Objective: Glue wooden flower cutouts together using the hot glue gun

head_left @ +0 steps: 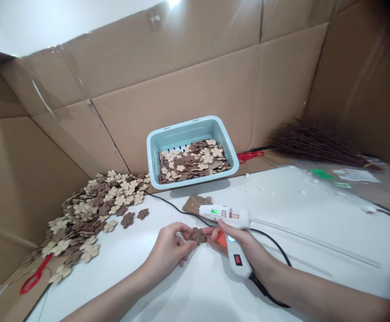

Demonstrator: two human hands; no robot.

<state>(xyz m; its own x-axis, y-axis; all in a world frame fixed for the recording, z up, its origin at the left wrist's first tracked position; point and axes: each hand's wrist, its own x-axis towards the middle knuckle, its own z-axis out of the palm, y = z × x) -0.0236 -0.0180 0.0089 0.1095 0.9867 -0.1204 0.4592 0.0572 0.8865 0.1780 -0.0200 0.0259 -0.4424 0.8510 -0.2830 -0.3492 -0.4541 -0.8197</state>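
Note:
Between my two hands, just above the white tabletop [141, 250], is a brown flower cutout [198, 235]. My left hand [174, 243] pinches its left side between thumb and fingers. Wrapped round the handle of a white glue gun [237, 255] is my right hand [245, 246], whose fingertips also touch the flower's right edge. The gun has an orange trigger, a small green display and a red switch. Its nozzle points left over a piece of brown cardboard [195, 203], and a long glue stick [315, 241] sticks out of its back.
A light blue basket [151, 156] of brown and cream flowers stands behind. More flowers [114, 192] are heaped at left, near red-handled scissors [36, 275]. A black cord [168, 203] crosses the table. Dark twigs [319, 145] lie at back right. Cardboard walls [181, 85] enclose the table.

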